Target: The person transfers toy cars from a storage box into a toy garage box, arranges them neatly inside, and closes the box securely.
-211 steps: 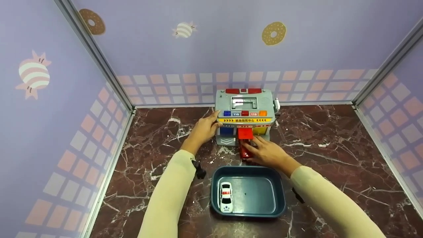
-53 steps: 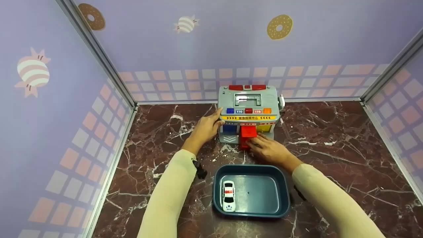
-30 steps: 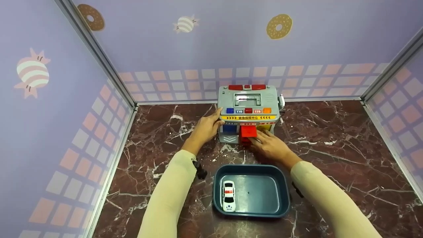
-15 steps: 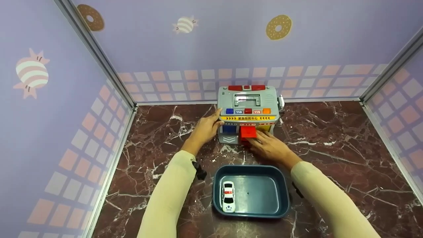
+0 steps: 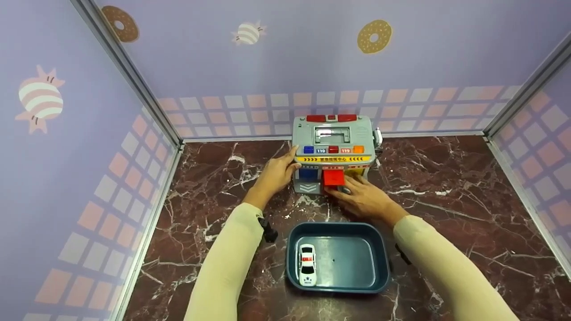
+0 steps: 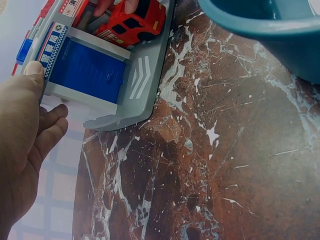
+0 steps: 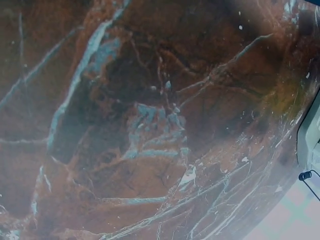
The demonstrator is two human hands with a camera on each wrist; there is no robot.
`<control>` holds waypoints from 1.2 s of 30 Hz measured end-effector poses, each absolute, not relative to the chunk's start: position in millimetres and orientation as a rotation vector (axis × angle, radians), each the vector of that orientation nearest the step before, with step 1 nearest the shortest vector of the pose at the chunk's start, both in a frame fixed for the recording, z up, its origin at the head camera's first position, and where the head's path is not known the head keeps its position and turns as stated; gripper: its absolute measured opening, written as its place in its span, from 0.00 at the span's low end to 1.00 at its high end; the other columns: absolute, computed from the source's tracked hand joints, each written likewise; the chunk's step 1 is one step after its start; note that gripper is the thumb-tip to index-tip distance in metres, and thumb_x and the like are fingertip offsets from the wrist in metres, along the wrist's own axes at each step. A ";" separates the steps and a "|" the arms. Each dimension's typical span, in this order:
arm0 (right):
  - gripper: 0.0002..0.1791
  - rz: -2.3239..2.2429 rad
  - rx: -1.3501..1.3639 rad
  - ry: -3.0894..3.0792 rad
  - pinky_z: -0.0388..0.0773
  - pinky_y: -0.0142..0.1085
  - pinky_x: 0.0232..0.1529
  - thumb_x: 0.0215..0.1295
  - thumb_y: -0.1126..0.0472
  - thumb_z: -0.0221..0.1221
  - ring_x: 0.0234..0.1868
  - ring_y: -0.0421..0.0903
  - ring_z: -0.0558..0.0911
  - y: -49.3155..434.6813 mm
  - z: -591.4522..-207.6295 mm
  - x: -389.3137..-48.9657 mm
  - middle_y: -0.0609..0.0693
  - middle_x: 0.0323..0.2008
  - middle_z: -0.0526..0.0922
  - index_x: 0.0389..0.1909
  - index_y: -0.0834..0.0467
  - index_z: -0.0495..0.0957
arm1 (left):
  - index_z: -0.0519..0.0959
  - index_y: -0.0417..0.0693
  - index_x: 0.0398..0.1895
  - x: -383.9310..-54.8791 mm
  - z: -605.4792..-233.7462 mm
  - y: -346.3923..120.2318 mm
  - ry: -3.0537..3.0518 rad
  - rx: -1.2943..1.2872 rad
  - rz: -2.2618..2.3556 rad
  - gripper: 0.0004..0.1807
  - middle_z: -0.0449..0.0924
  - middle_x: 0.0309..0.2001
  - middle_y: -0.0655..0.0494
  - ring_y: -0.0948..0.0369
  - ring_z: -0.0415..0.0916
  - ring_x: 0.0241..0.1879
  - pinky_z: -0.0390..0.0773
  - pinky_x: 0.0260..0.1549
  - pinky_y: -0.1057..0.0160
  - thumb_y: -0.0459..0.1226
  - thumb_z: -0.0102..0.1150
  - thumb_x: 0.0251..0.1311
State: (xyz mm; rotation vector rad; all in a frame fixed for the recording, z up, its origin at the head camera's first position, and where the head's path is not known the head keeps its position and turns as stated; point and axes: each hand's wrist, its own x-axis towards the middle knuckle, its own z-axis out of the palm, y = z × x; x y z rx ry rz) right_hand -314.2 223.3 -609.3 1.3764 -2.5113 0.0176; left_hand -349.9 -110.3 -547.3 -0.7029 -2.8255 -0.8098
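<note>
A grey toy rescue station (image 5: 332, 133) with blue, red and yellow garage bays stands against the back wall. My left hand (image 5: 276, 174) grips its left side; in the left wrist view the thumb (image 6: 34, 70) lies on the front edge, the fingers behind. The red flap (image 5: 333, 177) of the middle bay is raised. Under it a red toy fire truck (image 6: 132, 22) sits at the bay's mouth, almost wholly hidden in the head view. My right hand (image 5: 363, 198) holds the truck with its fingertips. Only marbled tabletop and the station's edge show in the right wrist view.
In front of the station stands a dark teal tray (image 5: 337, 289). A white toy police car (image 5: 307, 265) lies along its left side. A white crank-like part (image 5: 378, 137) sticks out from the station's right side. Patterned panels enclose the marbled table (image 5: 214, 178).
The red fire truck, which stuck out well in front of the middle bay, has moved back under the raised flap with my right hand. My left hand has stayed on the station.
</note>
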 end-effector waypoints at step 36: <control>0.31 -0.149 1.229 -2.559 0.73 0.67 0.77 0.78 0.49 0.65 0.77 0.60 0.76 218.4 -610.1 -312.1 0.53 0.74 0.80 0.77 0.54 0.77 | 0.64 0.39 0.86 -349.3 -548.5 -110.3 -2.772 -0.748 -0.841 0.36 0.75 0.75 0.34 0.35 0.79 0.72 0.75 0.77 0.39 0.47 0.55 0.83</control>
